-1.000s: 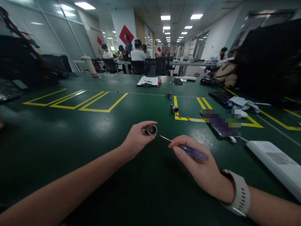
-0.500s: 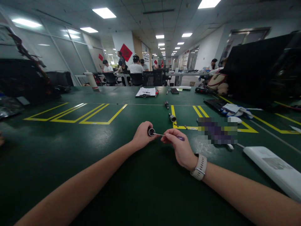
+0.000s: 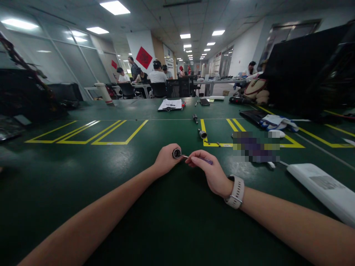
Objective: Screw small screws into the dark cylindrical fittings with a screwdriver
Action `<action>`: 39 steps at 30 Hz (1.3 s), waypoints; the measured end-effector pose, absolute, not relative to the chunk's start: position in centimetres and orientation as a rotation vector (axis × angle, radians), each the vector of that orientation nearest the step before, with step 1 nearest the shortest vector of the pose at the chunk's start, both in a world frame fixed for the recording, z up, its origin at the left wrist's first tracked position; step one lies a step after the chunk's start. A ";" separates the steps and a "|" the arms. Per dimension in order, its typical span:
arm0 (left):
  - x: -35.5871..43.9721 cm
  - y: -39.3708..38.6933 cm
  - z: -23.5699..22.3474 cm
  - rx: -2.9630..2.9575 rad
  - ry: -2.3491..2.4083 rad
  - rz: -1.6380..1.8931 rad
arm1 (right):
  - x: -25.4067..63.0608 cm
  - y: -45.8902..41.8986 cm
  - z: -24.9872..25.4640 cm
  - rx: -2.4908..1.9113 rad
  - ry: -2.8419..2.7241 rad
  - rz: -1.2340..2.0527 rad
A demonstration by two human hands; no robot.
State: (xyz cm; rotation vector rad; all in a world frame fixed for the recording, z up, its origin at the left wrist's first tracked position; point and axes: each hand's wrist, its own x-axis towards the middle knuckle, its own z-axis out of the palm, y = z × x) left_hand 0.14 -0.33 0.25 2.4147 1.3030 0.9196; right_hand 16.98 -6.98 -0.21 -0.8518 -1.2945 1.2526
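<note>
My left hand (image 3: 164, 161) is wrapped round a short, dark, hollow metal cylinder (image 3: 176, 153), its round open end turned towards me. In my right hand (image 3: 212, 173) is a thin screwdriver (image 3: 208, 161) with a purple handle, pinched between thumb and fingers. The screwdriver's slim shaft points left, and its tip is at the right side of the cylinder's rim; whether it touches cannot be made out. Beyond my hands a similar metal cylinder (image 3: 202, 134) lies on the green table (image 3: 133, 207), with several tiny dark pieces (image 3: 218, 144) beside it.
A smaller dark metal part (image 3: 195, 118) lies farther back. Towards the rear are a clipboard with paper (image 3: 171, 105) and a black notebook-like item (image 3: 205, 102). On the right are a white power strip-like box (image 3: 318, 184), a blurred-out purple patch and gloves (image 3: 277, 122). People sit at tables behind.
My right hand has come slightly nearer my left, and less of the screwdriver's shaft shows. The tip has shifted from the cylinder's opening to its right rim. The view has tilted slightly.
</note>
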 end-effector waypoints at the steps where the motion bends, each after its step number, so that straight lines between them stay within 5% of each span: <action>1: 0.1 -0.4 0.3 2.418 1.294 0.943 | 17.0 -7.0 -0.2 -0.844 -1.298 1.257; 27: 0.1 -0.3 -0.1 2.541 1.112 0.951 | 17.2 -8.1 1.2 -1.014 -1.509 0.917; 39: 0.0 -0.4 -0.3 2.589 0.981 0.980 | 17.4 -6.6 0.3 -0.798 -1.000 1.482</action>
